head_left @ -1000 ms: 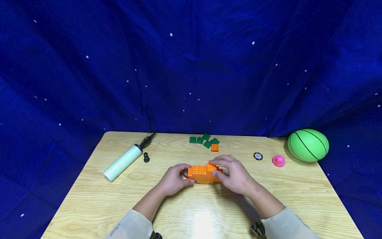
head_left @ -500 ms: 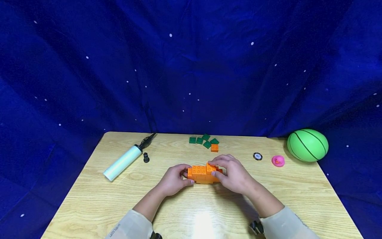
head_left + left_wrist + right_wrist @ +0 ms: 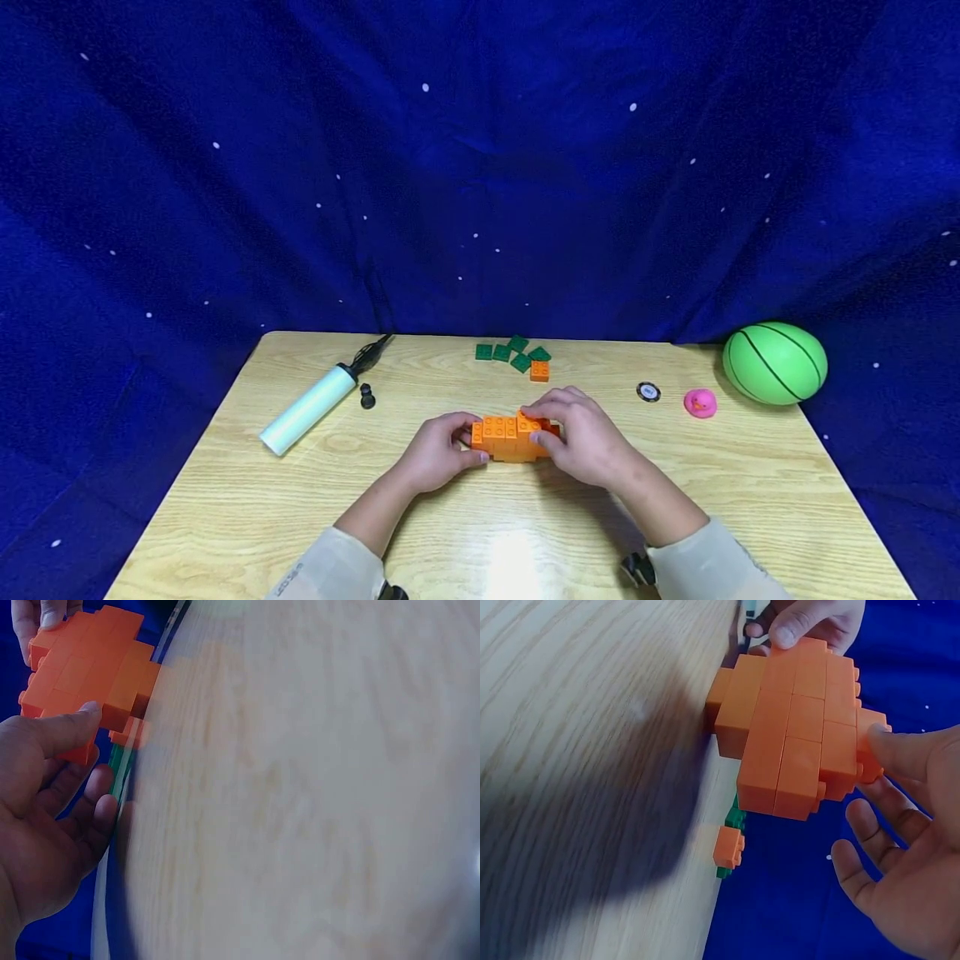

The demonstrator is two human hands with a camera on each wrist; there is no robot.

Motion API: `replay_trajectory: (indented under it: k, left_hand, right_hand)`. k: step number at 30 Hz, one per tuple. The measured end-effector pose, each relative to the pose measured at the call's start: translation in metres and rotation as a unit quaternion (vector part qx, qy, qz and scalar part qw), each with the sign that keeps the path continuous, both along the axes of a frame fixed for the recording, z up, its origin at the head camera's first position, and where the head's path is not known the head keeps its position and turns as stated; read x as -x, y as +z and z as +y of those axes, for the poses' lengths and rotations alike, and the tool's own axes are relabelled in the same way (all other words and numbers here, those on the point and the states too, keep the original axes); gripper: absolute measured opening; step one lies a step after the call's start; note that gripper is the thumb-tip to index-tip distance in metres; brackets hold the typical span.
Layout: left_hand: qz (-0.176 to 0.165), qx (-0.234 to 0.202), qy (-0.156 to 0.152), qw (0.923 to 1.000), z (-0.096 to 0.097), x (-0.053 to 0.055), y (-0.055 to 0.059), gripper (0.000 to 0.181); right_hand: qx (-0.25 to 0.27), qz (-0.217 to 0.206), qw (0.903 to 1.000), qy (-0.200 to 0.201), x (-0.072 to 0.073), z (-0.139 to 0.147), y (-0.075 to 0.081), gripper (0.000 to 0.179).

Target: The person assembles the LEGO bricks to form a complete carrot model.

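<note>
Right hand (image 3: 581,436) and top brick (image 3: 528,423) have edged slightly left.
Head: the orange block (image 3: 513,447) sits between it and the left hand (image 3: 433,452), over the table (image 3: 240,517); room lies nearside, the far edge beyond 1 loose brick (image 3: 539,372). Left wrist: thumb and fingers pinch the block's end; it looks light, stiff, liable to split at joints. Right wrist: thumb and finger pinch the top brick; lower flanks probably hold firmer.

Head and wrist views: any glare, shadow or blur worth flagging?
Head: bright glare patch on the near part of the wooden tabletop; left wrist: tabletop grain soft and hazy, small bright spot at the frame's right edge; right wrist: broad dark shadow across the tabletop, but seams on the orange brick build read clearly.
</note>
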State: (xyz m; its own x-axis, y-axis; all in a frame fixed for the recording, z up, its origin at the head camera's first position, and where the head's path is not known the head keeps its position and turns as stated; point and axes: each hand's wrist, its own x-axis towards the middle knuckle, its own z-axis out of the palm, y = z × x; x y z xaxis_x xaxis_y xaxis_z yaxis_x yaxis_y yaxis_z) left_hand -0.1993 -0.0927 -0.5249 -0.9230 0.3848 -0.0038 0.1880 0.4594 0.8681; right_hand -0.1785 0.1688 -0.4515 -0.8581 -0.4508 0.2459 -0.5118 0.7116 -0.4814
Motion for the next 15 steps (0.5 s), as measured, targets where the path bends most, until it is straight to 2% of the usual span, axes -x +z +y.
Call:
replay_trajectory:
  k: [8, 12, 15]
  left_hand:
    - [0.001, -0.006, -0.003, 1.0, 0.0004, 0.0007, -0.0005, 0.042]
    - [0.0, -0.002, 0.0, 1.0, -0.0011, 0.0005, -0.0016, 0.042]
    - [-0.005, -0.001, 0.0, 1.0, -0.0001, 0.0023, 0.0001, 0.042]
  right_hand:
    - [0.003, 0.009, 1.0, 0.002, 0.0004, 0.0018, -0.0021, 0.031]
    - [0.013, -0.01, 0.9999, -0.002, 0.0004, 0.0015, -0.0037, 0.033]
    - [0.039, -0.032, 0.9987, -0.002, 0.0018, 0.0053, -0.0048, 0.035]
